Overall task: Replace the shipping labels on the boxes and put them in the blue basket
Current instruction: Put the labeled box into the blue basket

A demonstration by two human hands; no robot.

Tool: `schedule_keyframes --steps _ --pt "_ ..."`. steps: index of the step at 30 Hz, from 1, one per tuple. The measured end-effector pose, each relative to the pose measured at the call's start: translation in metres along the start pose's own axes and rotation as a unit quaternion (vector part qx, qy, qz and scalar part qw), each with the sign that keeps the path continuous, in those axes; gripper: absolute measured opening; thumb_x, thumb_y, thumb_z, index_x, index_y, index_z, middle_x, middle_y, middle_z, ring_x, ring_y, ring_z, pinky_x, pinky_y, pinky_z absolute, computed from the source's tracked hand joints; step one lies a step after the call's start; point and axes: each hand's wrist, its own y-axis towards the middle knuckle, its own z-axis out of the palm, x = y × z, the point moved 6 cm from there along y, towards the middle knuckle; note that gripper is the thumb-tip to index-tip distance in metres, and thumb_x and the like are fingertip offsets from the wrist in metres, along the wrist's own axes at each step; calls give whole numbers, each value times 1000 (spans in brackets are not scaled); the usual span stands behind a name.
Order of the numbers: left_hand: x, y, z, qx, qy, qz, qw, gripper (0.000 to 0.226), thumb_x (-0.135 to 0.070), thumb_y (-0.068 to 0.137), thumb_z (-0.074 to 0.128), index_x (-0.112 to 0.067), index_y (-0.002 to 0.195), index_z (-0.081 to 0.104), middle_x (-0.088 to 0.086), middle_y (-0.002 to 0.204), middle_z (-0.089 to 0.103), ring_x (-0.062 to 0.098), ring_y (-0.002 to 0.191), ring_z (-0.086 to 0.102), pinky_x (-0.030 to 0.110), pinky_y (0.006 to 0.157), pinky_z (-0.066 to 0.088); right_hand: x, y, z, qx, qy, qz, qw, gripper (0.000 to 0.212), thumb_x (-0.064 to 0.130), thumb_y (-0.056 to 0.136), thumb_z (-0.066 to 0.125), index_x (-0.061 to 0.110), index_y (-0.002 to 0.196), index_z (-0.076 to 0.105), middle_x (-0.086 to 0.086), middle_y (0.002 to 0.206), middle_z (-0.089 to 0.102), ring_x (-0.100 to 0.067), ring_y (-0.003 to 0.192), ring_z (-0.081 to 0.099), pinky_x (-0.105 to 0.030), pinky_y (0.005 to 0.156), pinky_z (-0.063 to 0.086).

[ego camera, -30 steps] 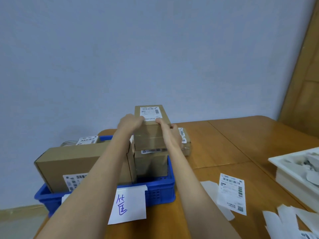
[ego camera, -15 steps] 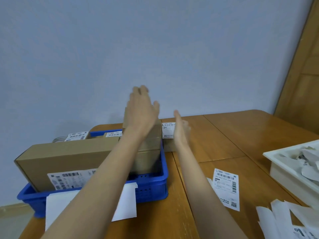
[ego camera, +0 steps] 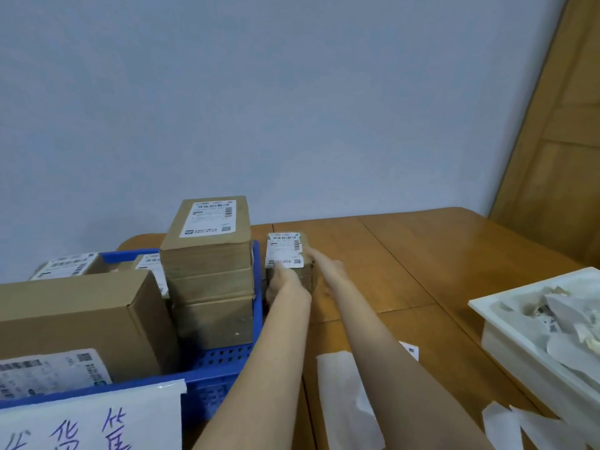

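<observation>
Fingers of the left hand (ego camera: 281, 280) and right hand (ego camera: 326, 266) clasp a labelled box (ego camera: 287, 254) on the desk (ego camera: 406, 254), beside the blue basket (ego camera: 258, 306); relabelling appears next, requiring lift-off.

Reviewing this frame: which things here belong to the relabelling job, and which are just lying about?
Part of the job:
small box on the table, both hands on it: left hand, right hand
blue basket
stacked boxes in it

Lying about:
white tray of paper scraps
backing paper on the table
</observation>
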Motion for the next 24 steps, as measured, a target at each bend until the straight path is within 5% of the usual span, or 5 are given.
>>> schedule_keyframes --steps 9,12,17,21,24 --pt "-3 27 3 -14 60 17 998 33 -41 96 56 -10 86 60 0 83 61 17 63 53 29 60 41 -11 18 16 1 -55 -37 998 46 53 76 72 16 103 74 1 103 74 -19 94 67 -35 89 54" --pt "3 17 5 8 74 19 997 25 -32 97 58 -7 96 60 4 100 64 20 76 61 28 62 46 -12 11 1 -26 -66 -39 997 42 53 78 70 18 99 75 3 98 73 -19 93 66 -31 82 52" --pt "13 -8 -7 -3 113 26 993 48 -43 87 66 -17 126 57 6 126 59 24 106 62 31 59 44 -13 -14 -24 -44 -62 -46 996 54 60 62 71 18 94 76 2 96 74 -21 93 68 -39 89 54" --pt "16 -55 -29 -13 238 76 968 65 -52 93 54 -9 140 38 15 144 37 31 127 43 42 97 43 -10 -51 -50 -70 -90 -72 991 42 58 69 71 18 83 75 1 89 73 -21 90 67 -39 85 55" --pt "19 -90 -50 -11 295 129 947 71 -50 95 49 -1 144 32 18 145 35 33 131 38 44 105 37 -9 -94 -69 -72 -105 -83 988 34 53 72 72 20 74 70 1 85 71 -20 87 66 -35 79 54"
